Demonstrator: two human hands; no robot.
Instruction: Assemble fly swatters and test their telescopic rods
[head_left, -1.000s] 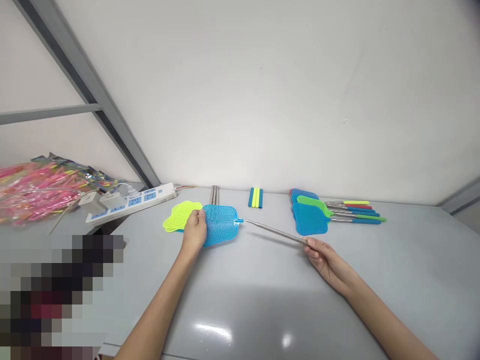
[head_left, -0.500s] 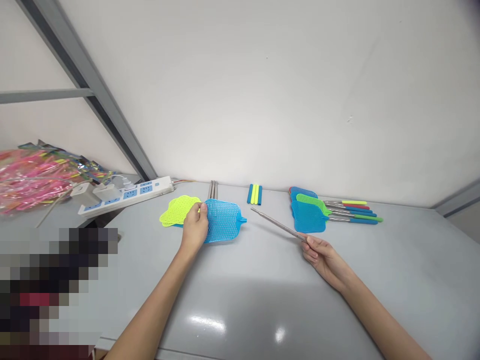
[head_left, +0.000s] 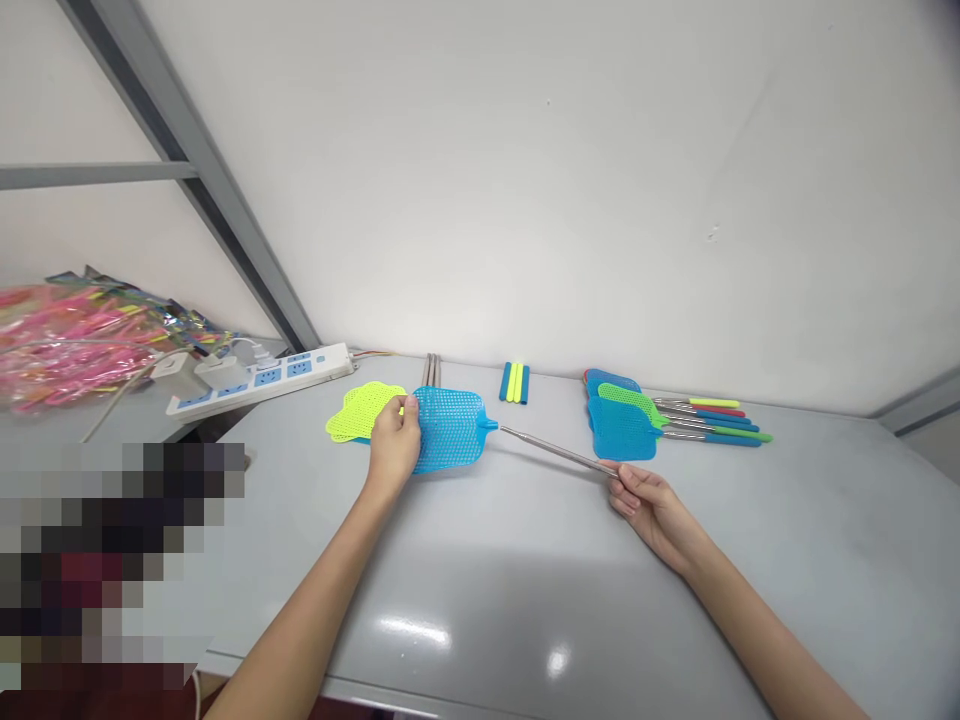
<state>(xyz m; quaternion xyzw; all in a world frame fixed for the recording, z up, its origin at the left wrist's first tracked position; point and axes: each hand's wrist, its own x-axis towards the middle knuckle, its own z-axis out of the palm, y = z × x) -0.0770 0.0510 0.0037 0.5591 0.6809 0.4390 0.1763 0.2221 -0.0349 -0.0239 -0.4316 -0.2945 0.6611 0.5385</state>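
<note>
My left hand [head_left: 396, 440] is closed on the left edge of a blue fly swatter head [head_left: 451, 430], whose narrow socket points right. In my right hand [head_left: 641, 500] is a thin metal rod [head_left: 559, 450], held near its right end. The rod's left tip is at the socket's mouth; a tiny gap seems to show between them. Yellow-green swatter heads [head_left: 360, 412] lie beside my left hand, with a bit of blue beneath them. Behind the blue head rest several metal rods [head_left: 431, 370].
Blue and yellow grip sleeves [head_left: 514, 383] lie near the wall. To the right is a pile of swatters with handles [head_left: 624, 430]. At left are a power strip [head_left: 262, 383] with plugs and a clear bag of pink items [head_left: 82, 340]. A blurred-out patch covers the lower left.
My right hand has brought the rod's tip up to the swatter head's socket, and the rod lies flatter. The left hand keeps its hold. The view has shifted slightly.
</note>
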